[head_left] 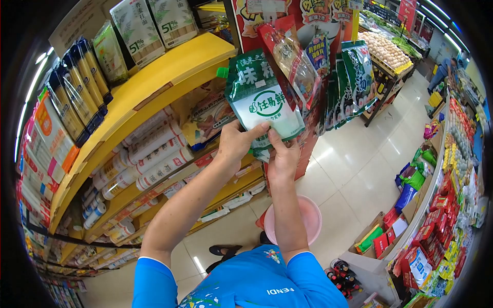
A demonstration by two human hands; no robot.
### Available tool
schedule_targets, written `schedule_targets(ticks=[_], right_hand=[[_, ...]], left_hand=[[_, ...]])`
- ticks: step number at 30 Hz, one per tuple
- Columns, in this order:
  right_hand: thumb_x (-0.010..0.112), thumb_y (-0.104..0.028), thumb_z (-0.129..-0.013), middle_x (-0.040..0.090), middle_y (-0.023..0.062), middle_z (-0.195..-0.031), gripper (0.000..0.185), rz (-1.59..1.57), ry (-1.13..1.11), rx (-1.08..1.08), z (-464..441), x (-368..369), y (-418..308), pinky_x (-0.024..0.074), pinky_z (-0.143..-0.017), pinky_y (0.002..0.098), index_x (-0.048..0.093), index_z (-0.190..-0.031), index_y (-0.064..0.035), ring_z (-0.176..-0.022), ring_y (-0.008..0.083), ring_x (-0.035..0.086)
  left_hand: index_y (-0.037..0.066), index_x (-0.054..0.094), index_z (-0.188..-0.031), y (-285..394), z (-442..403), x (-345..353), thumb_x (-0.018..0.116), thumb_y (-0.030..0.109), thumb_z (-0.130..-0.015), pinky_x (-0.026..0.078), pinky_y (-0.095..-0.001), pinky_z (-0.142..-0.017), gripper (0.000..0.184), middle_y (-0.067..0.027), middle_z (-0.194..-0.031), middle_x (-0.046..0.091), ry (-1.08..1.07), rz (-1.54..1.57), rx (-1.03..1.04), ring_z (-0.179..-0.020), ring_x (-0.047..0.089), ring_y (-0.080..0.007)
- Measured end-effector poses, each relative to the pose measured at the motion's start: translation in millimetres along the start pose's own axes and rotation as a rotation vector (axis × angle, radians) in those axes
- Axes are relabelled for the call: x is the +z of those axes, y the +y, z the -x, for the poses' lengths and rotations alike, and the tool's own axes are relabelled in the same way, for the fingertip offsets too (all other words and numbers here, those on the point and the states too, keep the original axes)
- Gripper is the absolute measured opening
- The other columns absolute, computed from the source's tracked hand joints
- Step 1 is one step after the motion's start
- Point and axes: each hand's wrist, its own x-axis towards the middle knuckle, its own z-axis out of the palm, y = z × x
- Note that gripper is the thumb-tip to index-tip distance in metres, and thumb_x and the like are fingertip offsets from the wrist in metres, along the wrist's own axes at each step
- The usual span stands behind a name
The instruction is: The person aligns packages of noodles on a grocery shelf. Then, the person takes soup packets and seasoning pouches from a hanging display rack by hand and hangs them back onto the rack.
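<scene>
A green and white pouch with a green cap at its upper left corner is held up in front of a hanging display. My left hand grips its lower left edge, thumb on the front. At the bottom edge, my right hand pinches the pouch, its thumb close to the left thumb. Part of another green packet shows beneath the pouch. Just to the right hang a red and clear packet, a dark blue packet and several green pouches.
Yellow shelves with noodle packs curve along the left. A pink round tub stands on the tiled floor by my feet. At right are a long goods display and an egg stand. A person is in the far background.
</scene>
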Motion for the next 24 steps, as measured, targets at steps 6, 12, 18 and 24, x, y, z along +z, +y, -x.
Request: schedule_targets(ticks=[6,12,18,24], right_hand=[[0.069,0.000,-0.080,0.056,0.0108,-0.119,0.052,0.006,0.001,0.007,2,-4,4,0.0428,-0.094,0.0324,0.044,-0.126,0.0019,-0.108,0.0183,0.054],[0.062,-0.005,-0.087,0.056,0.0103,-0.119,0.046,0.030,-0.007,0.044,8,-6,3,0.0450,-0.088,0.0303,0.042,-0.128,0.0011,-0.106,0.0171,0.055],[0.060,-0.005,-0.089,0.056,0.0121,-0.120,0.046,0.093,0.019,0.021,10,-17,3,0.0466,-0.085,0.0299,0.039,-0.130,0.0023,-0.103,0.0165,0.056],[0.056,-0.002,-0.089,0.053,0.0144,-0.121,0.050,0.257,0.050,-0.052,13,-21,-3,0.0479,-0.086,0.0319,0.035,-0.133,0.0056,-0.106,0.0193,0.054]], left_hand=[[-0.003,0.064,-0.099,2,-2,-1,0.075,0.011,-0.077,0.048,-0.0290,-0.077,0.029,-0.0107,-0.095,0.067,0.019,0.053,0.017,-0.085,0.062,-0.0154],[-0.004,0.063,-0.099,3,-6,-4,0.076,0.008,-0.076,0.051,-0.0296,-0.074,0.029,-0.0123,-0.095,0.068,0.034,0.055,0.028,-0.083,0.064,-0.0168],[-0.004,0.064,-0.096,-1,-9,-3,0.076,0.008,-0.076,0.051,-0.0289,-0.072,0.026,-0.0126,-0.092,0.069,0.060,0.050,0.047,-0.080,0.065,-0.0164],[-0.003,0.065,-0.095,-1,-11,-1,0.077,0.009,-0.075,0.051,-0.0284,-0.071,0.026,-0.0112,-0.090,0.069,0.078,0.023,0.043,-0.079,0.065,-0.0149]])
